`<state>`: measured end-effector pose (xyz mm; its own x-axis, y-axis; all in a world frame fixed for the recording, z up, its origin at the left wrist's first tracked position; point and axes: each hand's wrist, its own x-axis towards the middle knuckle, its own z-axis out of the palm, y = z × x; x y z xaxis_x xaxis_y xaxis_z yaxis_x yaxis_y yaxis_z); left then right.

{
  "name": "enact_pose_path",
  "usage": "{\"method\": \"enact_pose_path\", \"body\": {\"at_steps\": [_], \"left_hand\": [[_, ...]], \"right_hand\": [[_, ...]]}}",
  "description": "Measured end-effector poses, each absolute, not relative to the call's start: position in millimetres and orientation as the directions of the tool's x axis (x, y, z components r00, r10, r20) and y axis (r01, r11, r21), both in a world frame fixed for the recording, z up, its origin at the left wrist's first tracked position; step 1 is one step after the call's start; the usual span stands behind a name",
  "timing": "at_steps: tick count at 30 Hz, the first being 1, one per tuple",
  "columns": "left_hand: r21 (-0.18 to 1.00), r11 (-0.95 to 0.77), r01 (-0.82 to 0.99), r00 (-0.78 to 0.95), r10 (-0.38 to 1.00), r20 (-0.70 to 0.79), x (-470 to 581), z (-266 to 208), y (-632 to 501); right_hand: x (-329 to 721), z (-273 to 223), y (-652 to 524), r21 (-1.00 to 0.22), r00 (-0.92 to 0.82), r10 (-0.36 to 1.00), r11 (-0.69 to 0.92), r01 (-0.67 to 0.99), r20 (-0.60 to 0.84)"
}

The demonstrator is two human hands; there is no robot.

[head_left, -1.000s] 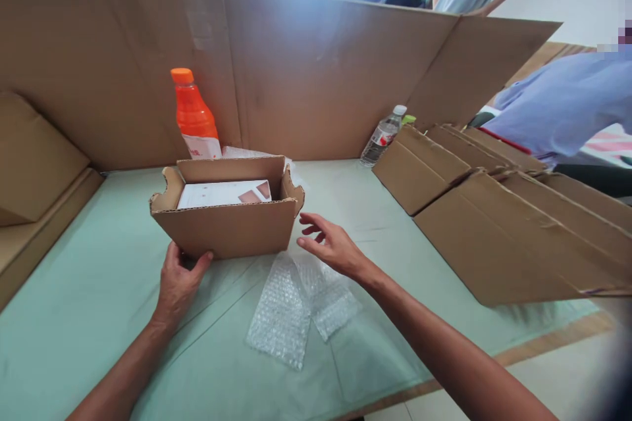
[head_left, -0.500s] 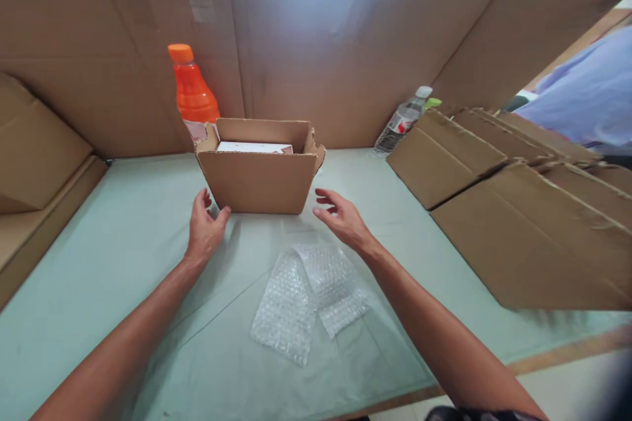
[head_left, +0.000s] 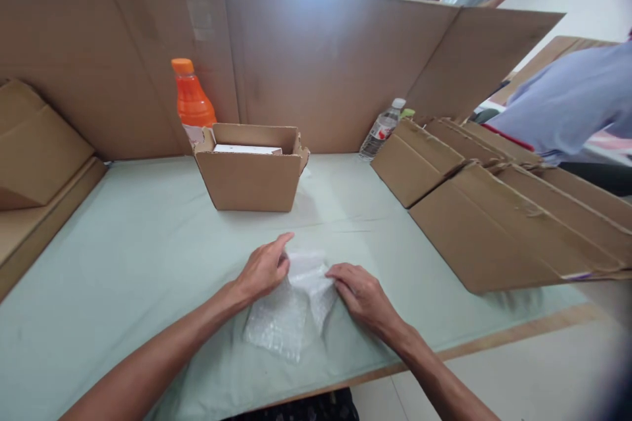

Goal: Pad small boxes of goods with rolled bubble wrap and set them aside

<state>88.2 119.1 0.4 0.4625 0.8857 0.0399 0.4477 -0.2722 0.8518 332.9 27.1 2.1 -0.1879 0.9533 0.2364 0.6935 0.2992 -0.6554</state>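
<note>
The hands (head_left: 264,270) (head_left: 365,296) touch bubble wrap (head_left: 279,323), the right pinching it, the left's grip unclear.

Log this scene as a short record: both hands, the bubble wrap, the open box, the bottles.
Left hand: at the bubble wrap; grip unclear
Right hand: pinching the bubble wrap
Bubble wrap: partly on green cloth
Open box: beyond both hands, white item inside
Orange bottle: behind open box, partly hidden
Clear bottle: beside boxes at right
</note>
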Motion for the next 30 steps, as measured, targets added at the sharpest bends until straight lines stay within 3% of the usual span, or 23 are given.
{"method": "enact_pose_path", "body": {"at_steps": [2, 4, 7, 10, 12, 14, 18, 23, 30], "left_hand": [[0.882, -0.226, 0.414, 0.488, 0.873, -0.006, 80, 10, 105], [0.933, -0.097, 0.347, 0.484, 0.870, -0.089, 66, 16, 90], [0.954, 0.108, 0.281, 0.432, 0.873, -0.227, 44, 11, 76], [0.925, 0.125, 0.359, 0.312, 0.918, -0.245, 20, -1, 76], [0.879, 0.057, 0.474, 0.177, 0.971, -0.159, 1, -5, 81], [0.818, -0.023, 0.575, 0.067, 0.998, -0.019, -16, -4, 92], [0.811, -0.088, 0.579, -0.053, 0.988, 0.146, -29, 6, 134], [0.860, -0.088, 0.502, -0.222, 0.948, 0.227, -4, 3, 209], [0.866, -0.076, 0.494, -0.311, 0.915, 0.258, 12, 1, 247]], "right_hand": [[326, 25, 33, -0.893, -0.081, 0.993, 0.116, 0.436, 0.090], [315, 43, 46, -0.987, -0.043, 0.998, -0.043, 0.152, -0.050], [287, 51, 73, -0.975, 0.000, 0.982, -0.188, -0.120, -0.189], [263, 39, 94, -0.938, 0.057, 0.958, -0.262, -0.225, -0.281], [258, 30, 99, -0.963, 0.064, 0.971, -0.217, -0.161, -0.230], [262, 24, 101, -0.994, 0.062, 0.992, -0.110, 0.010, -0.109], [274, 17, 124, -0.964, 0.122, 0.992, 0.010, 0.264, 0.044], [261, -3, 191, -0.942, 0.174, 0.980, 0.036, 0.334, 0.099], [261, -8, 225, -0.920, 0.201, 0.967, 0.069, 0.385, 0.157]]}}
